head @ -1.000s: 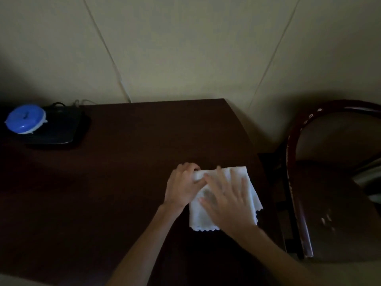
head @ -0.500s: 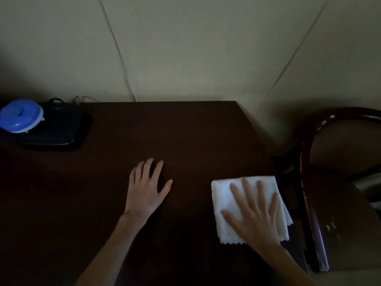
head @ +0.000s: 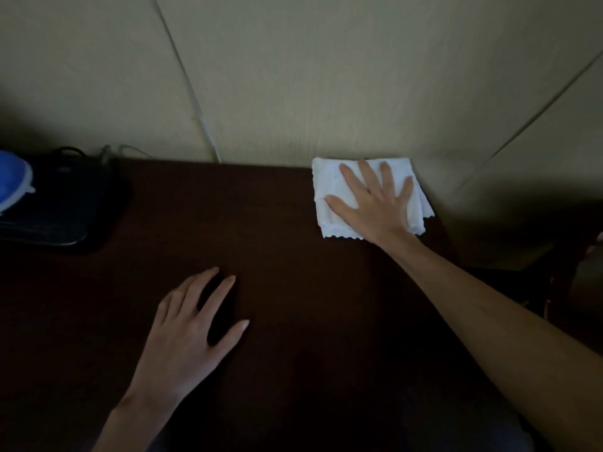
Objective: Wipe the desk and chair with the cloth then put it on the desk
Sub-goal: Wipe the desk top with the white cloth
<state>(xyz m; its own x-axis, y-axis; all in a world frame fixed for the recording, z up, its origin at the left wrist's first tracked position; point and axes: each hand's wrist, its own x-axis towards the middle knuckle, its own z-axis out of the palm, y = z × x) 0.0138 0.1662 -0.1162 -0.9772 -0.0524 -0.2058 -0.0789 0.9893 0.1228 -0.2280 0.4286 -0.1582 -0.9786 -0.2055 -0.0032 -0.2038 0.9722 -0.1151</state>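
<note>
- Half a second back the right hand [head: 375, 203] pressed the cloth [head: 329, 190] down near the front right part of the desk [head: 293, 288], beside the chair; now the same hand has pushed it to the far right corner, against the wall [head: 326, 76].
- One second back both hands were on the cloth together; the left hand [head: 192, 334] has since come off it and now lies flat on bare wood, well apart from the cloth, probably as a brace.
- Judged from that travel, a wiping stroke along the right side of the desk is under way, so the task looks early: most of the dark top seems still to be covered, and the chair has yet to be wiped.
- Under the right palm the folded white cloth lies flat, its scalloped edge showing below the wrist and a corner sticking out on the right; the spread fingers [head: 368, 172] press on it and do not pinch or curl round it.
- Neither hand is clenched: the left is open and holds nothing.
- Far left, a blue lid [head: 13, 181] sits on a black device [head: 65, 203], clear of the wiping so far.
- Only a dark sliver at the right edge may be the chair; the light is too poor to be sure.
</note>
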